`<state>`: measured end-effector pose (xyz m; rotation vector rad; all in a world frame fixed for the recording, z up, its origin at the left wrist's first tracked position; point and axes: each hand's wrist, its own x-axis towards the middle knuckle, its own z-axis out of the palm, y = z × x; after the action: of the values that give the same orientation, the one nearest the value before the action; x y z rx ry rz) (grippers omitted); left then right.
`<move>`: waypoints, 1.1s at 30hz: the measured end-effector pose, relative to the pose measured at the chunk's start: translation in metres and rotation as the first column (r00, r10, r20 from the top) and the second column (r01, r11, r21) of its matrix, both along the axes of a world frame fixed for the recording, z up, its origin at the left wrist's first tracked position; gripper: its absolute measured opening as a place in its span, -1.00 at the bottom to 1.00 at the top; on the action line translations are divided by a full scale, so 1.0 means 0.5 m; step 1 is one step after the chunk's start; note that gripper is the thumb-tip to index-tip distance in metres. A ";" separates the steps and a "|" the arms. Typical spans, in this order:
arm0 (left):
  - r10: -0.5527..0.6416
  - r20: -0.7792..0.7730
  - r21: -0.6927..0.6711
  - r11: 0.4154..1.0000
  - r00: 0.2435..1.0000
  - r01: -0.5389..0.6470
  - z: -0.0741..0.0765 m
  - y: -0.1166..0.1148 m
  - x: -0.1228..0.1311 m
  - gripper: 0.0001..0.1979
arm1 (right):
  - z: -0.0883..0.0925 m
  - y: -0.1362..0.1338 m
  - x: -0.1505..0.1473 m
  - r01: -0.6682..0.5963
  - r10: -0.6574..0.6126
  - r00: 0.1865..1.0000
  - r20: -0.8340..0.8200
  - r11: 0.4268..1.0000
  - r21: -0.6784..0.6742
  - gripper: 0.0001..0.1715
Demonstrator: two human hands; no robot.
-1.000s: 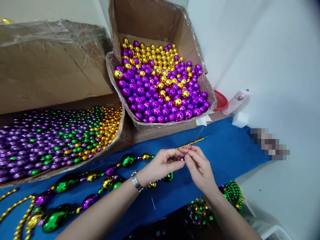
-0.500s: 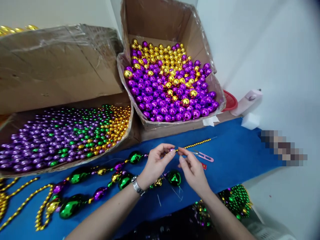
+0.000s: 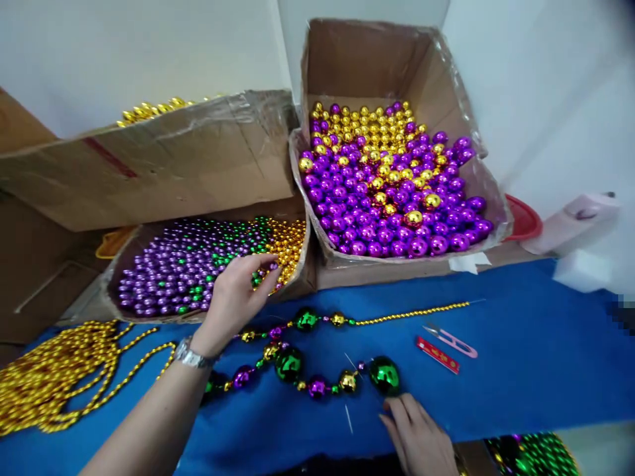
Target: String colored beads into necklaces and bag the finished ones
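My left hand (image 3: 237, 295), a metal watch on its wrist, reaches over the rim of the low box (image 3: 149, 316) of small purple, green and gold beads, fingers curled down at the beads near the gold patch. What the fingertips hold, if anything, is hidden. My right hand (image 3: 415, 433) rests near the front edge of the blue cloth (image 3: 520, 383), fingers loosely apart, just below a large green bead (image 3: 383, 374) at the end of the bead strand (image 3: 297, 370). A thin gold bead string (image 3: 411, 313) runs right from that strand.
A taller box (image 3: 407, 268) of larger purple and gold balls stands behind. Pink snips (image 3: 454, 340) and a red strip (image 3: 437, 354) lie on the cloth. A heap of gold bead chain (image 3: 54, 370) lies at left, green beads (image 3: 533, 453) at bottom right, a red lid (image 3: 520, 218) by the wall.
Both hands let go of the gold string, which now lies on the cloth. My left hand moved left into the small-bead box; my right hand dropped to the cloth. The view swung left.
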<state>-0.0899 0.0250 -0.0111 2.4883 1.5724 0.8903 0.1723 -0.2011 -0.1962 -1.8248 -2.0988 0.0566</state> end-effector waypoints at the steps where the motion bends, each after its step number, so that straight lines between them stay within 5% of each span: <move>1: 0.046 -0.105 0.010 0.999 0.993 -0.045 0.001 0.021 -0.020 -0.72 | -0.008 0.001 0.001 0.002 -0.002 0.999 0.040 1.000 -0.005 -0.58; 5: 0.070 -0.388 -0.048 0.994 0.919 -0.097 -0.023 0.087 -0.057 -0.66 | -0.018 0.005 0.008 0.010 -0.010 0.999 0.037 1.000 -0.011 -0.50; 9: -0.065 -0.410 -0.177 0.984 0.910 -0.010 -0.064 0.140 -0.026 -0.70 | 0.003 0.013 0.024 -0.090 0.076 0.980 -0.183 0.994 -0.067 -0.54; 14: -0.127 -0.377 -0.274 0.961 0.917 0.021 -0.101 0.206 0.017 -0.81 | 0.073 0.024 0.032 -0.170 0.102 0.886 -0.452 0.979 -0.113 -0.70; 18: -0.152 -0.274 -0.318 0.946 0.950 0.059 -0.086 0.211 0.030 -0.83 | 0.129 0.038 0.029 -0.100 -0.054 0.770 -0.636 0.974 -0.203 -0.79; 22: -0.130 0.000 -0.342 0.932 0.991 0.123 -0.028 0.136 0.047 -0.72 | 0.163 0.056 0.031 -0.086 -0.088 0.712 -0.697 0.974 -0.212 -0.79; 23: -0.108 0.270 -0.402 0.890 0.957 0.214 -0.013 0.106 0.055 -0.71 | 0.170 0.060 0.031 -0.093 -0.076 0.710 -0.701 0.976 -0.199 -0.78; 24: -0.055 0.535 -0.442 0.832 0.843 0.336 -0.002 0.074 0.065 -0.70 | 0.176 0.065 0.030 -0.100 -0.059 0.709 -0.702 0.978 -0.183 -0.77; 26: 0.081 0.814 -0.466 0.682 0.575 0.563 0.009 0.014 0.087 -0.74 | 0.189 0.074 0.026 -0.108 -0.016 0.713 -0.701 0.985 -0.132 -0.78; 29: 0.322 0.873 -0.488 0.532 0.367 0.692 -0.005 -0.047 0.118 -0.80 | 0.206 0.089 0.018 -0.125 0.064 0.729 -0.682 0.991 -0.040 -0.80; 33: 0.491 0.830 -0.507 0.465 0.265 0.726 -0.040 -0.072 0.137 -0.84 | 0.220 0.104 0.013 -0.120 0.124 0.746 -0.654 0.991 0.052 -0.80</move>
<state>-0.0215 -0.0110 -0.0309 0.7689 0.7865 0.8651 0.1786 -0.1491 -0.0863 -1.3661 -1.6809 0.6342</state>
